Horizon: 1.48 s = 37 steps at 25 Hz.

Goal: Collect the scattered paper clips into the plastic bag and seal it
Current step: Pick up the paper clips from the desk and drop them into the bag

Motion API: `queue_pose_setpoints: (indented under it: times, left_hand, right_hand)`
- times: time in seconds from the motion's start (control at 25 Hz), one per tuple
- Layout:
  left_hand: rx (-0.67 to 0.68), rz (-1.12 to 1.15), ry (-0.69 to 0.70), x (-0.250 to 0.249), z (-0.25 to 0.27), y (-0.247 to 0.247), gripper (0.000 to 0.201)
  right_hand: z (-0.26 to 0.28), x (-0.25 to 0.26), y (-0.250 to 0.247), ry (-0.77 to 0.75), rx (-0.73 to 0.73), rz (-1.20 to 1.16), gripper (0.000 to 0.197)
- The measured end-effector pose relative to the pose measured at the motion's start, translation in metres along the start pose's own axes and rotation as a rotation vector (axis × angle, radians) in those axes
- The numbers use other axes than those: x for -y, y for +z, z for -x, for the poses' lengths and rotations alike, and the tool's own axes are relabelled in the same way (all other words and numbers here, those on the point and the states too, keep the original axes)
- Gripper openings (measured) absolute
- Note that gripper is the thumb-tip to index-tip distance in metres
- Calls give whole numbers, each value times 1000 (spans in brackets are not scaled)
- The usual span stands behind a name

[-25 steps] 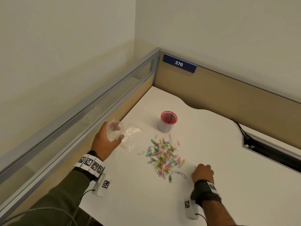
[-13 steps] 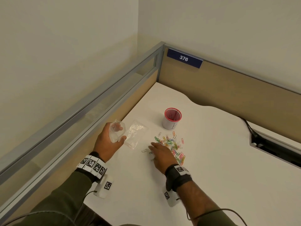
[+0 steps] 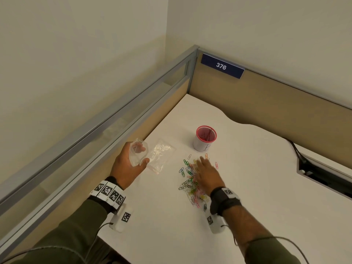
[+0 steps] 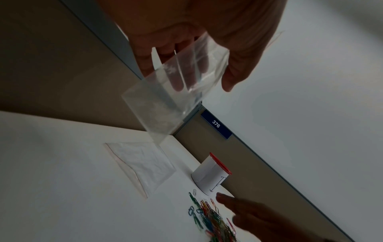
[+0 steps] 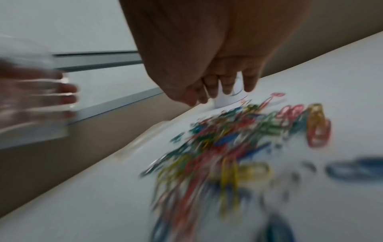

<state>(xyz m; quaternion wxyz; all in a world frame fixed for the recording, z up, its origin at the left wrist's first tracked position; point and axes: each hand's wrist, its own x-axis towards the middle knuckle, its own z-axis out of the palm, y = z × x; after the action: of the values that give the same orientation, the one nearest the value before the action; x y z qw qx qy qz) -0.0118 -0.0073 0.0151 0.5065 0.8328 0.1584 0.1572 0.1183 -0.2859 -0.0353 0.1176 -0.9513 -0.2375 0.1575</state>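
**Clear bag up in L hand, R hand flat over the clip pile**

Holding a small clear plastic bag (image 3: 138, 153) in the left hand (image 3: 127, 167), lifted off the desk (image 3: 247, 216) near its left edge, by the partition (image 3: 99, 141). Fingers and thumb curled round the bag, mouth looks spread open from the head view; fingers visible thru the plastic in the left wrist view (image 4: 176, 91). Nothing visible inside it.

Second flat clear bag (image 3: 162, 155) lying on the desk just right of that hand, apart from the clips.

Paper clips (image 3: 187, 180) in a loose multicolour heap, roughly mid-desk, a few strays toward the far side. All still on the desk surface, none in the held bag.

Right hand (image 3: 206, 173) palm down over the right part of the heap, fingers straight and close together, pointing to the far edge. Not gripping anything, as far as can be seen. Right wrist view too blurry to say more.

Red-rimmed white cup (image 3: 205, 138) standing upright just beyond the clips, toward the far left corner. Blue "376" label (image 3: 222, 66) on the back partition wall.
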Motion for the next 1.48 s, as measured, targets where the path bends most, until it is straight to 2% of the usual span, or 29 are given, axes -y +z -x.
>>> queue_pose_setpoints:
  times: [0.12,0.2,0.28,0.4,0.52,0.68,0.8,0.88,0.92,1.08,1.16,1.36,1.48]
  left_hand:
    - [2,-1,14,-2,1,2,45]
    - [5,9,13,0,-1,3,45]
    - [-1,16,11,0,-1,6,46]
    - [5,2,19,0,-2,6,47]
    - [7,3,19,4,-5,5,49]
    - [20,2,25,1,-4,14,50]
    - [16,-8,30,2,-8,9,51]
    - [18,-17,33,3,-10,5,52]
    - [27,-21,36,3,-10,5,52]
    - [80,0,59,-4,-9,14,52]
    - [61,17,69,-8,-8,15,52]
    - [54,35,61,-8,-2,18,51]
    - [50,47,67,-8,4,24,49]
  right_hand:
    - [-31,-23,-5,167,109,25,69]
    - [-31,-28,3,166,154,53,74]
    - [-14,-24,15,133,134,58,74]
    - [5,-10,26,76,63,35,65]
    - [-18,-2,11,98,-13,-13,60]
    - [-34,-21,1,145,70,6,59]
    - [-22,-4,13,178,14,-24,42]
    - [-22,14,15,126,-56,42,27]
    - [-25,20,14,78,-70,78,27]
    - [-46,20,8,-32,44,86,64]
    - [-47,20,7,-93,96,146,70]
    - [1,5,18,-144,68,120,52]
    - [37,-12,16,-175,65,131,52]
